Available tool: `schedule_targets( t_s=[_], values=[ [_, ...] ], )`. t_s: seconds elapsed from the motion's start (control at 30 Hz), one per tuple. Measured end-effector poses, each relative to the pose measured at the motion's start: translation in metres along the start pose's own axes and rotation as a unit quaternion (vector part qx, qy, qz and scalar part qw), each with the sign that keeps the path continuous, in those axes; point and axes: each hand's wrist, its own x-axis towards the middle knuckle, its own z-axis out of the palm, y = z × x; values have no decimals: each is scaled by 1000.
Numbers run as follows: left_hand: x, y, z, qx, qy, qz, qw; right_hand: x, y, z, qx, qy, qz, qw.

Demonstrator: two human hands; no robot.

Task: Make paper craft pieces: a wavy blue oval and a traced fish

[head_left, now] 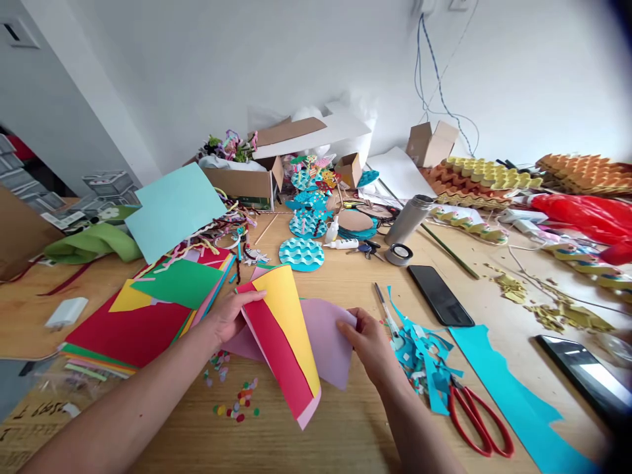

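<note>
My left hand (233, 317) grips several sheets of coloured paper, with a yellow sheet (289, 316) and a red sheet (276, 342) on top, bent downward. A light purple sheet (328, 336) extends from behind them to the right. My right hand (368, 339) pinches that purple sheet at its right edge, thumb in front. Small round paper dots (241, 398) lie on the table below my left hand. Left of it rests a stack of coloured paper (133, 329) with red and green sheets. Blue paper scraps (424, 355) and red-handled scissors (481, 421) lie right of my right hand.
A wavy blue oval (301, 255) lies ahead, near a white glue bottle (342, 244). Further right are a metal flask (409, 220), a black phone (440, 295) and another phone (587, 382). Egg trays (488, 174) and a cardboard box (239, 181) stand near the wall.
</note>
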Motion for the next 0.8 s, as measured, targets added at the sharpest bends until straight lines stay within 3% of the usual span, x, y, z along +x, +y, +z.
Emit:
schedule_targets(
  t_s=[0.13, 0.3, 0.57, 0.8],
  values=[
    [4, -1, -1, -13, -14, -32, 999, -2, 0, -3, 112, 24, 29, 993],
    [6, 1, 1, -4, -17, -15, 1000, -7, -2, 2, 116, 63, -5, 991],
    [5, 14, 4, 30, 32, -4, 999, -5, -3, 4, -61, 57, -62, 995],
    [9, 36, 27, 61, 16, 15, 998, -5, -20, 1, -266, 111, -135, 948]
  ],
)
